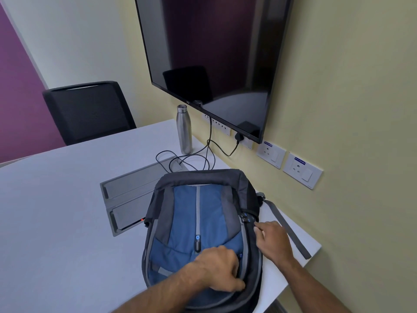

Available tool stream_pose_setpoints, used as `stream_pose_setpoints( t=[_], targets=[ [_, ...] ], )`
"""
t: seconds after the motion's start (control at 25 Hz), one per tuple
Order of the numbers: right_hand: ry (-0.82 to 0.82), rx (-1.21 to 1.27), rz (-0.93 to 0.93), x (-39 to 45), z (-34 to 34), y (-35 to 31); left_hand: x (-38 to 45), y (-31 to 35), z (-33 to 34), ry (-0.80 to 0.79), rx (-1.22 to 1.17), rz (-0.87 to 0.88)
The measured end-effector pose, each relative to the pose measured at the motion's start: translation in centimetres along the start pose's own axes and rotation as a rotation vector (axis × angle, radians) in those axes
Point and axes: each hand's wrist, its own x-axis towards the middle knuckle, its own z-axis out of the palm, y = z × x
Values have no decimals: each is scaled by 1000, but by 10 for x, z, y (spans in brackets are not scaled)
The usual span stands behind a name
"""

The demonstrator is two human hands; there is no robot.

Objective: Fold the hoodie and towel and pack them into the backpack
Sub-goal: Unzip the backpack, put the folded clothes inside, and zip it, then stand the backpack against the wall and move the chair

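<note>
Backpack (198, 218), blue and grey, lies flat on the white table (56, 211), front panel up, long axis running from the person toward the wall. Left hand (220, 268) sits on its near front, fingers curled gripping the flap edge. Right hand (272, 241) at its right side, fingertips pinching by the zipper. Steel bottle (184, 129) stands beyond, near the wall.

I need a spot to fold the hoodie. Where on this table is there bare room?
The widest bare stretch is the table left of the backpack, reaching toward the chair. Crowded: the far corner with the bottle and cables, and the cable box lid.
</note>
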Motion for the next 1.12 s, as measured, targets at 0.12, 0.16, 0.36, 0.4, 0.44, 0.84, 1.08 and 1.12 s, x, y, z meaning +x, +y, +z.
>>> stream_pose_setpoints(
  t=[0.12, 0.16, 0.36, 0.4, 0.44, 0.84, 1.08, 1.12],
  targets=[
    [-86, 122, 43, -20, 2, 5, -6, -41, 18, 279, -169, -29],
    [-108, 113, 11, -27, 1, 9, -9, -61, 26, 446, -198, -31],
    [-197, -123, -327, -63, 6, 28, -44, -153, 71, 948, -273, -359],
    [-226, -129, -321, -69, 9, 26, -52, -160, 78, 920, -426, -499],
    [-234, -127, -313, -73, 12, 24, -59, -162, 82, 873, -656, -593],
    [64, -14, -383, -76, 1, -4, -77, -156, 65, 660, -1305, -374],
    [243, 469, -120, -78, -35, -65, -98, -171, -13, 716, -1411, -105],
    [257, 518, -74, -77, -45, -74, -98, -175, -26, 718, -1363, -63]
  ],
)
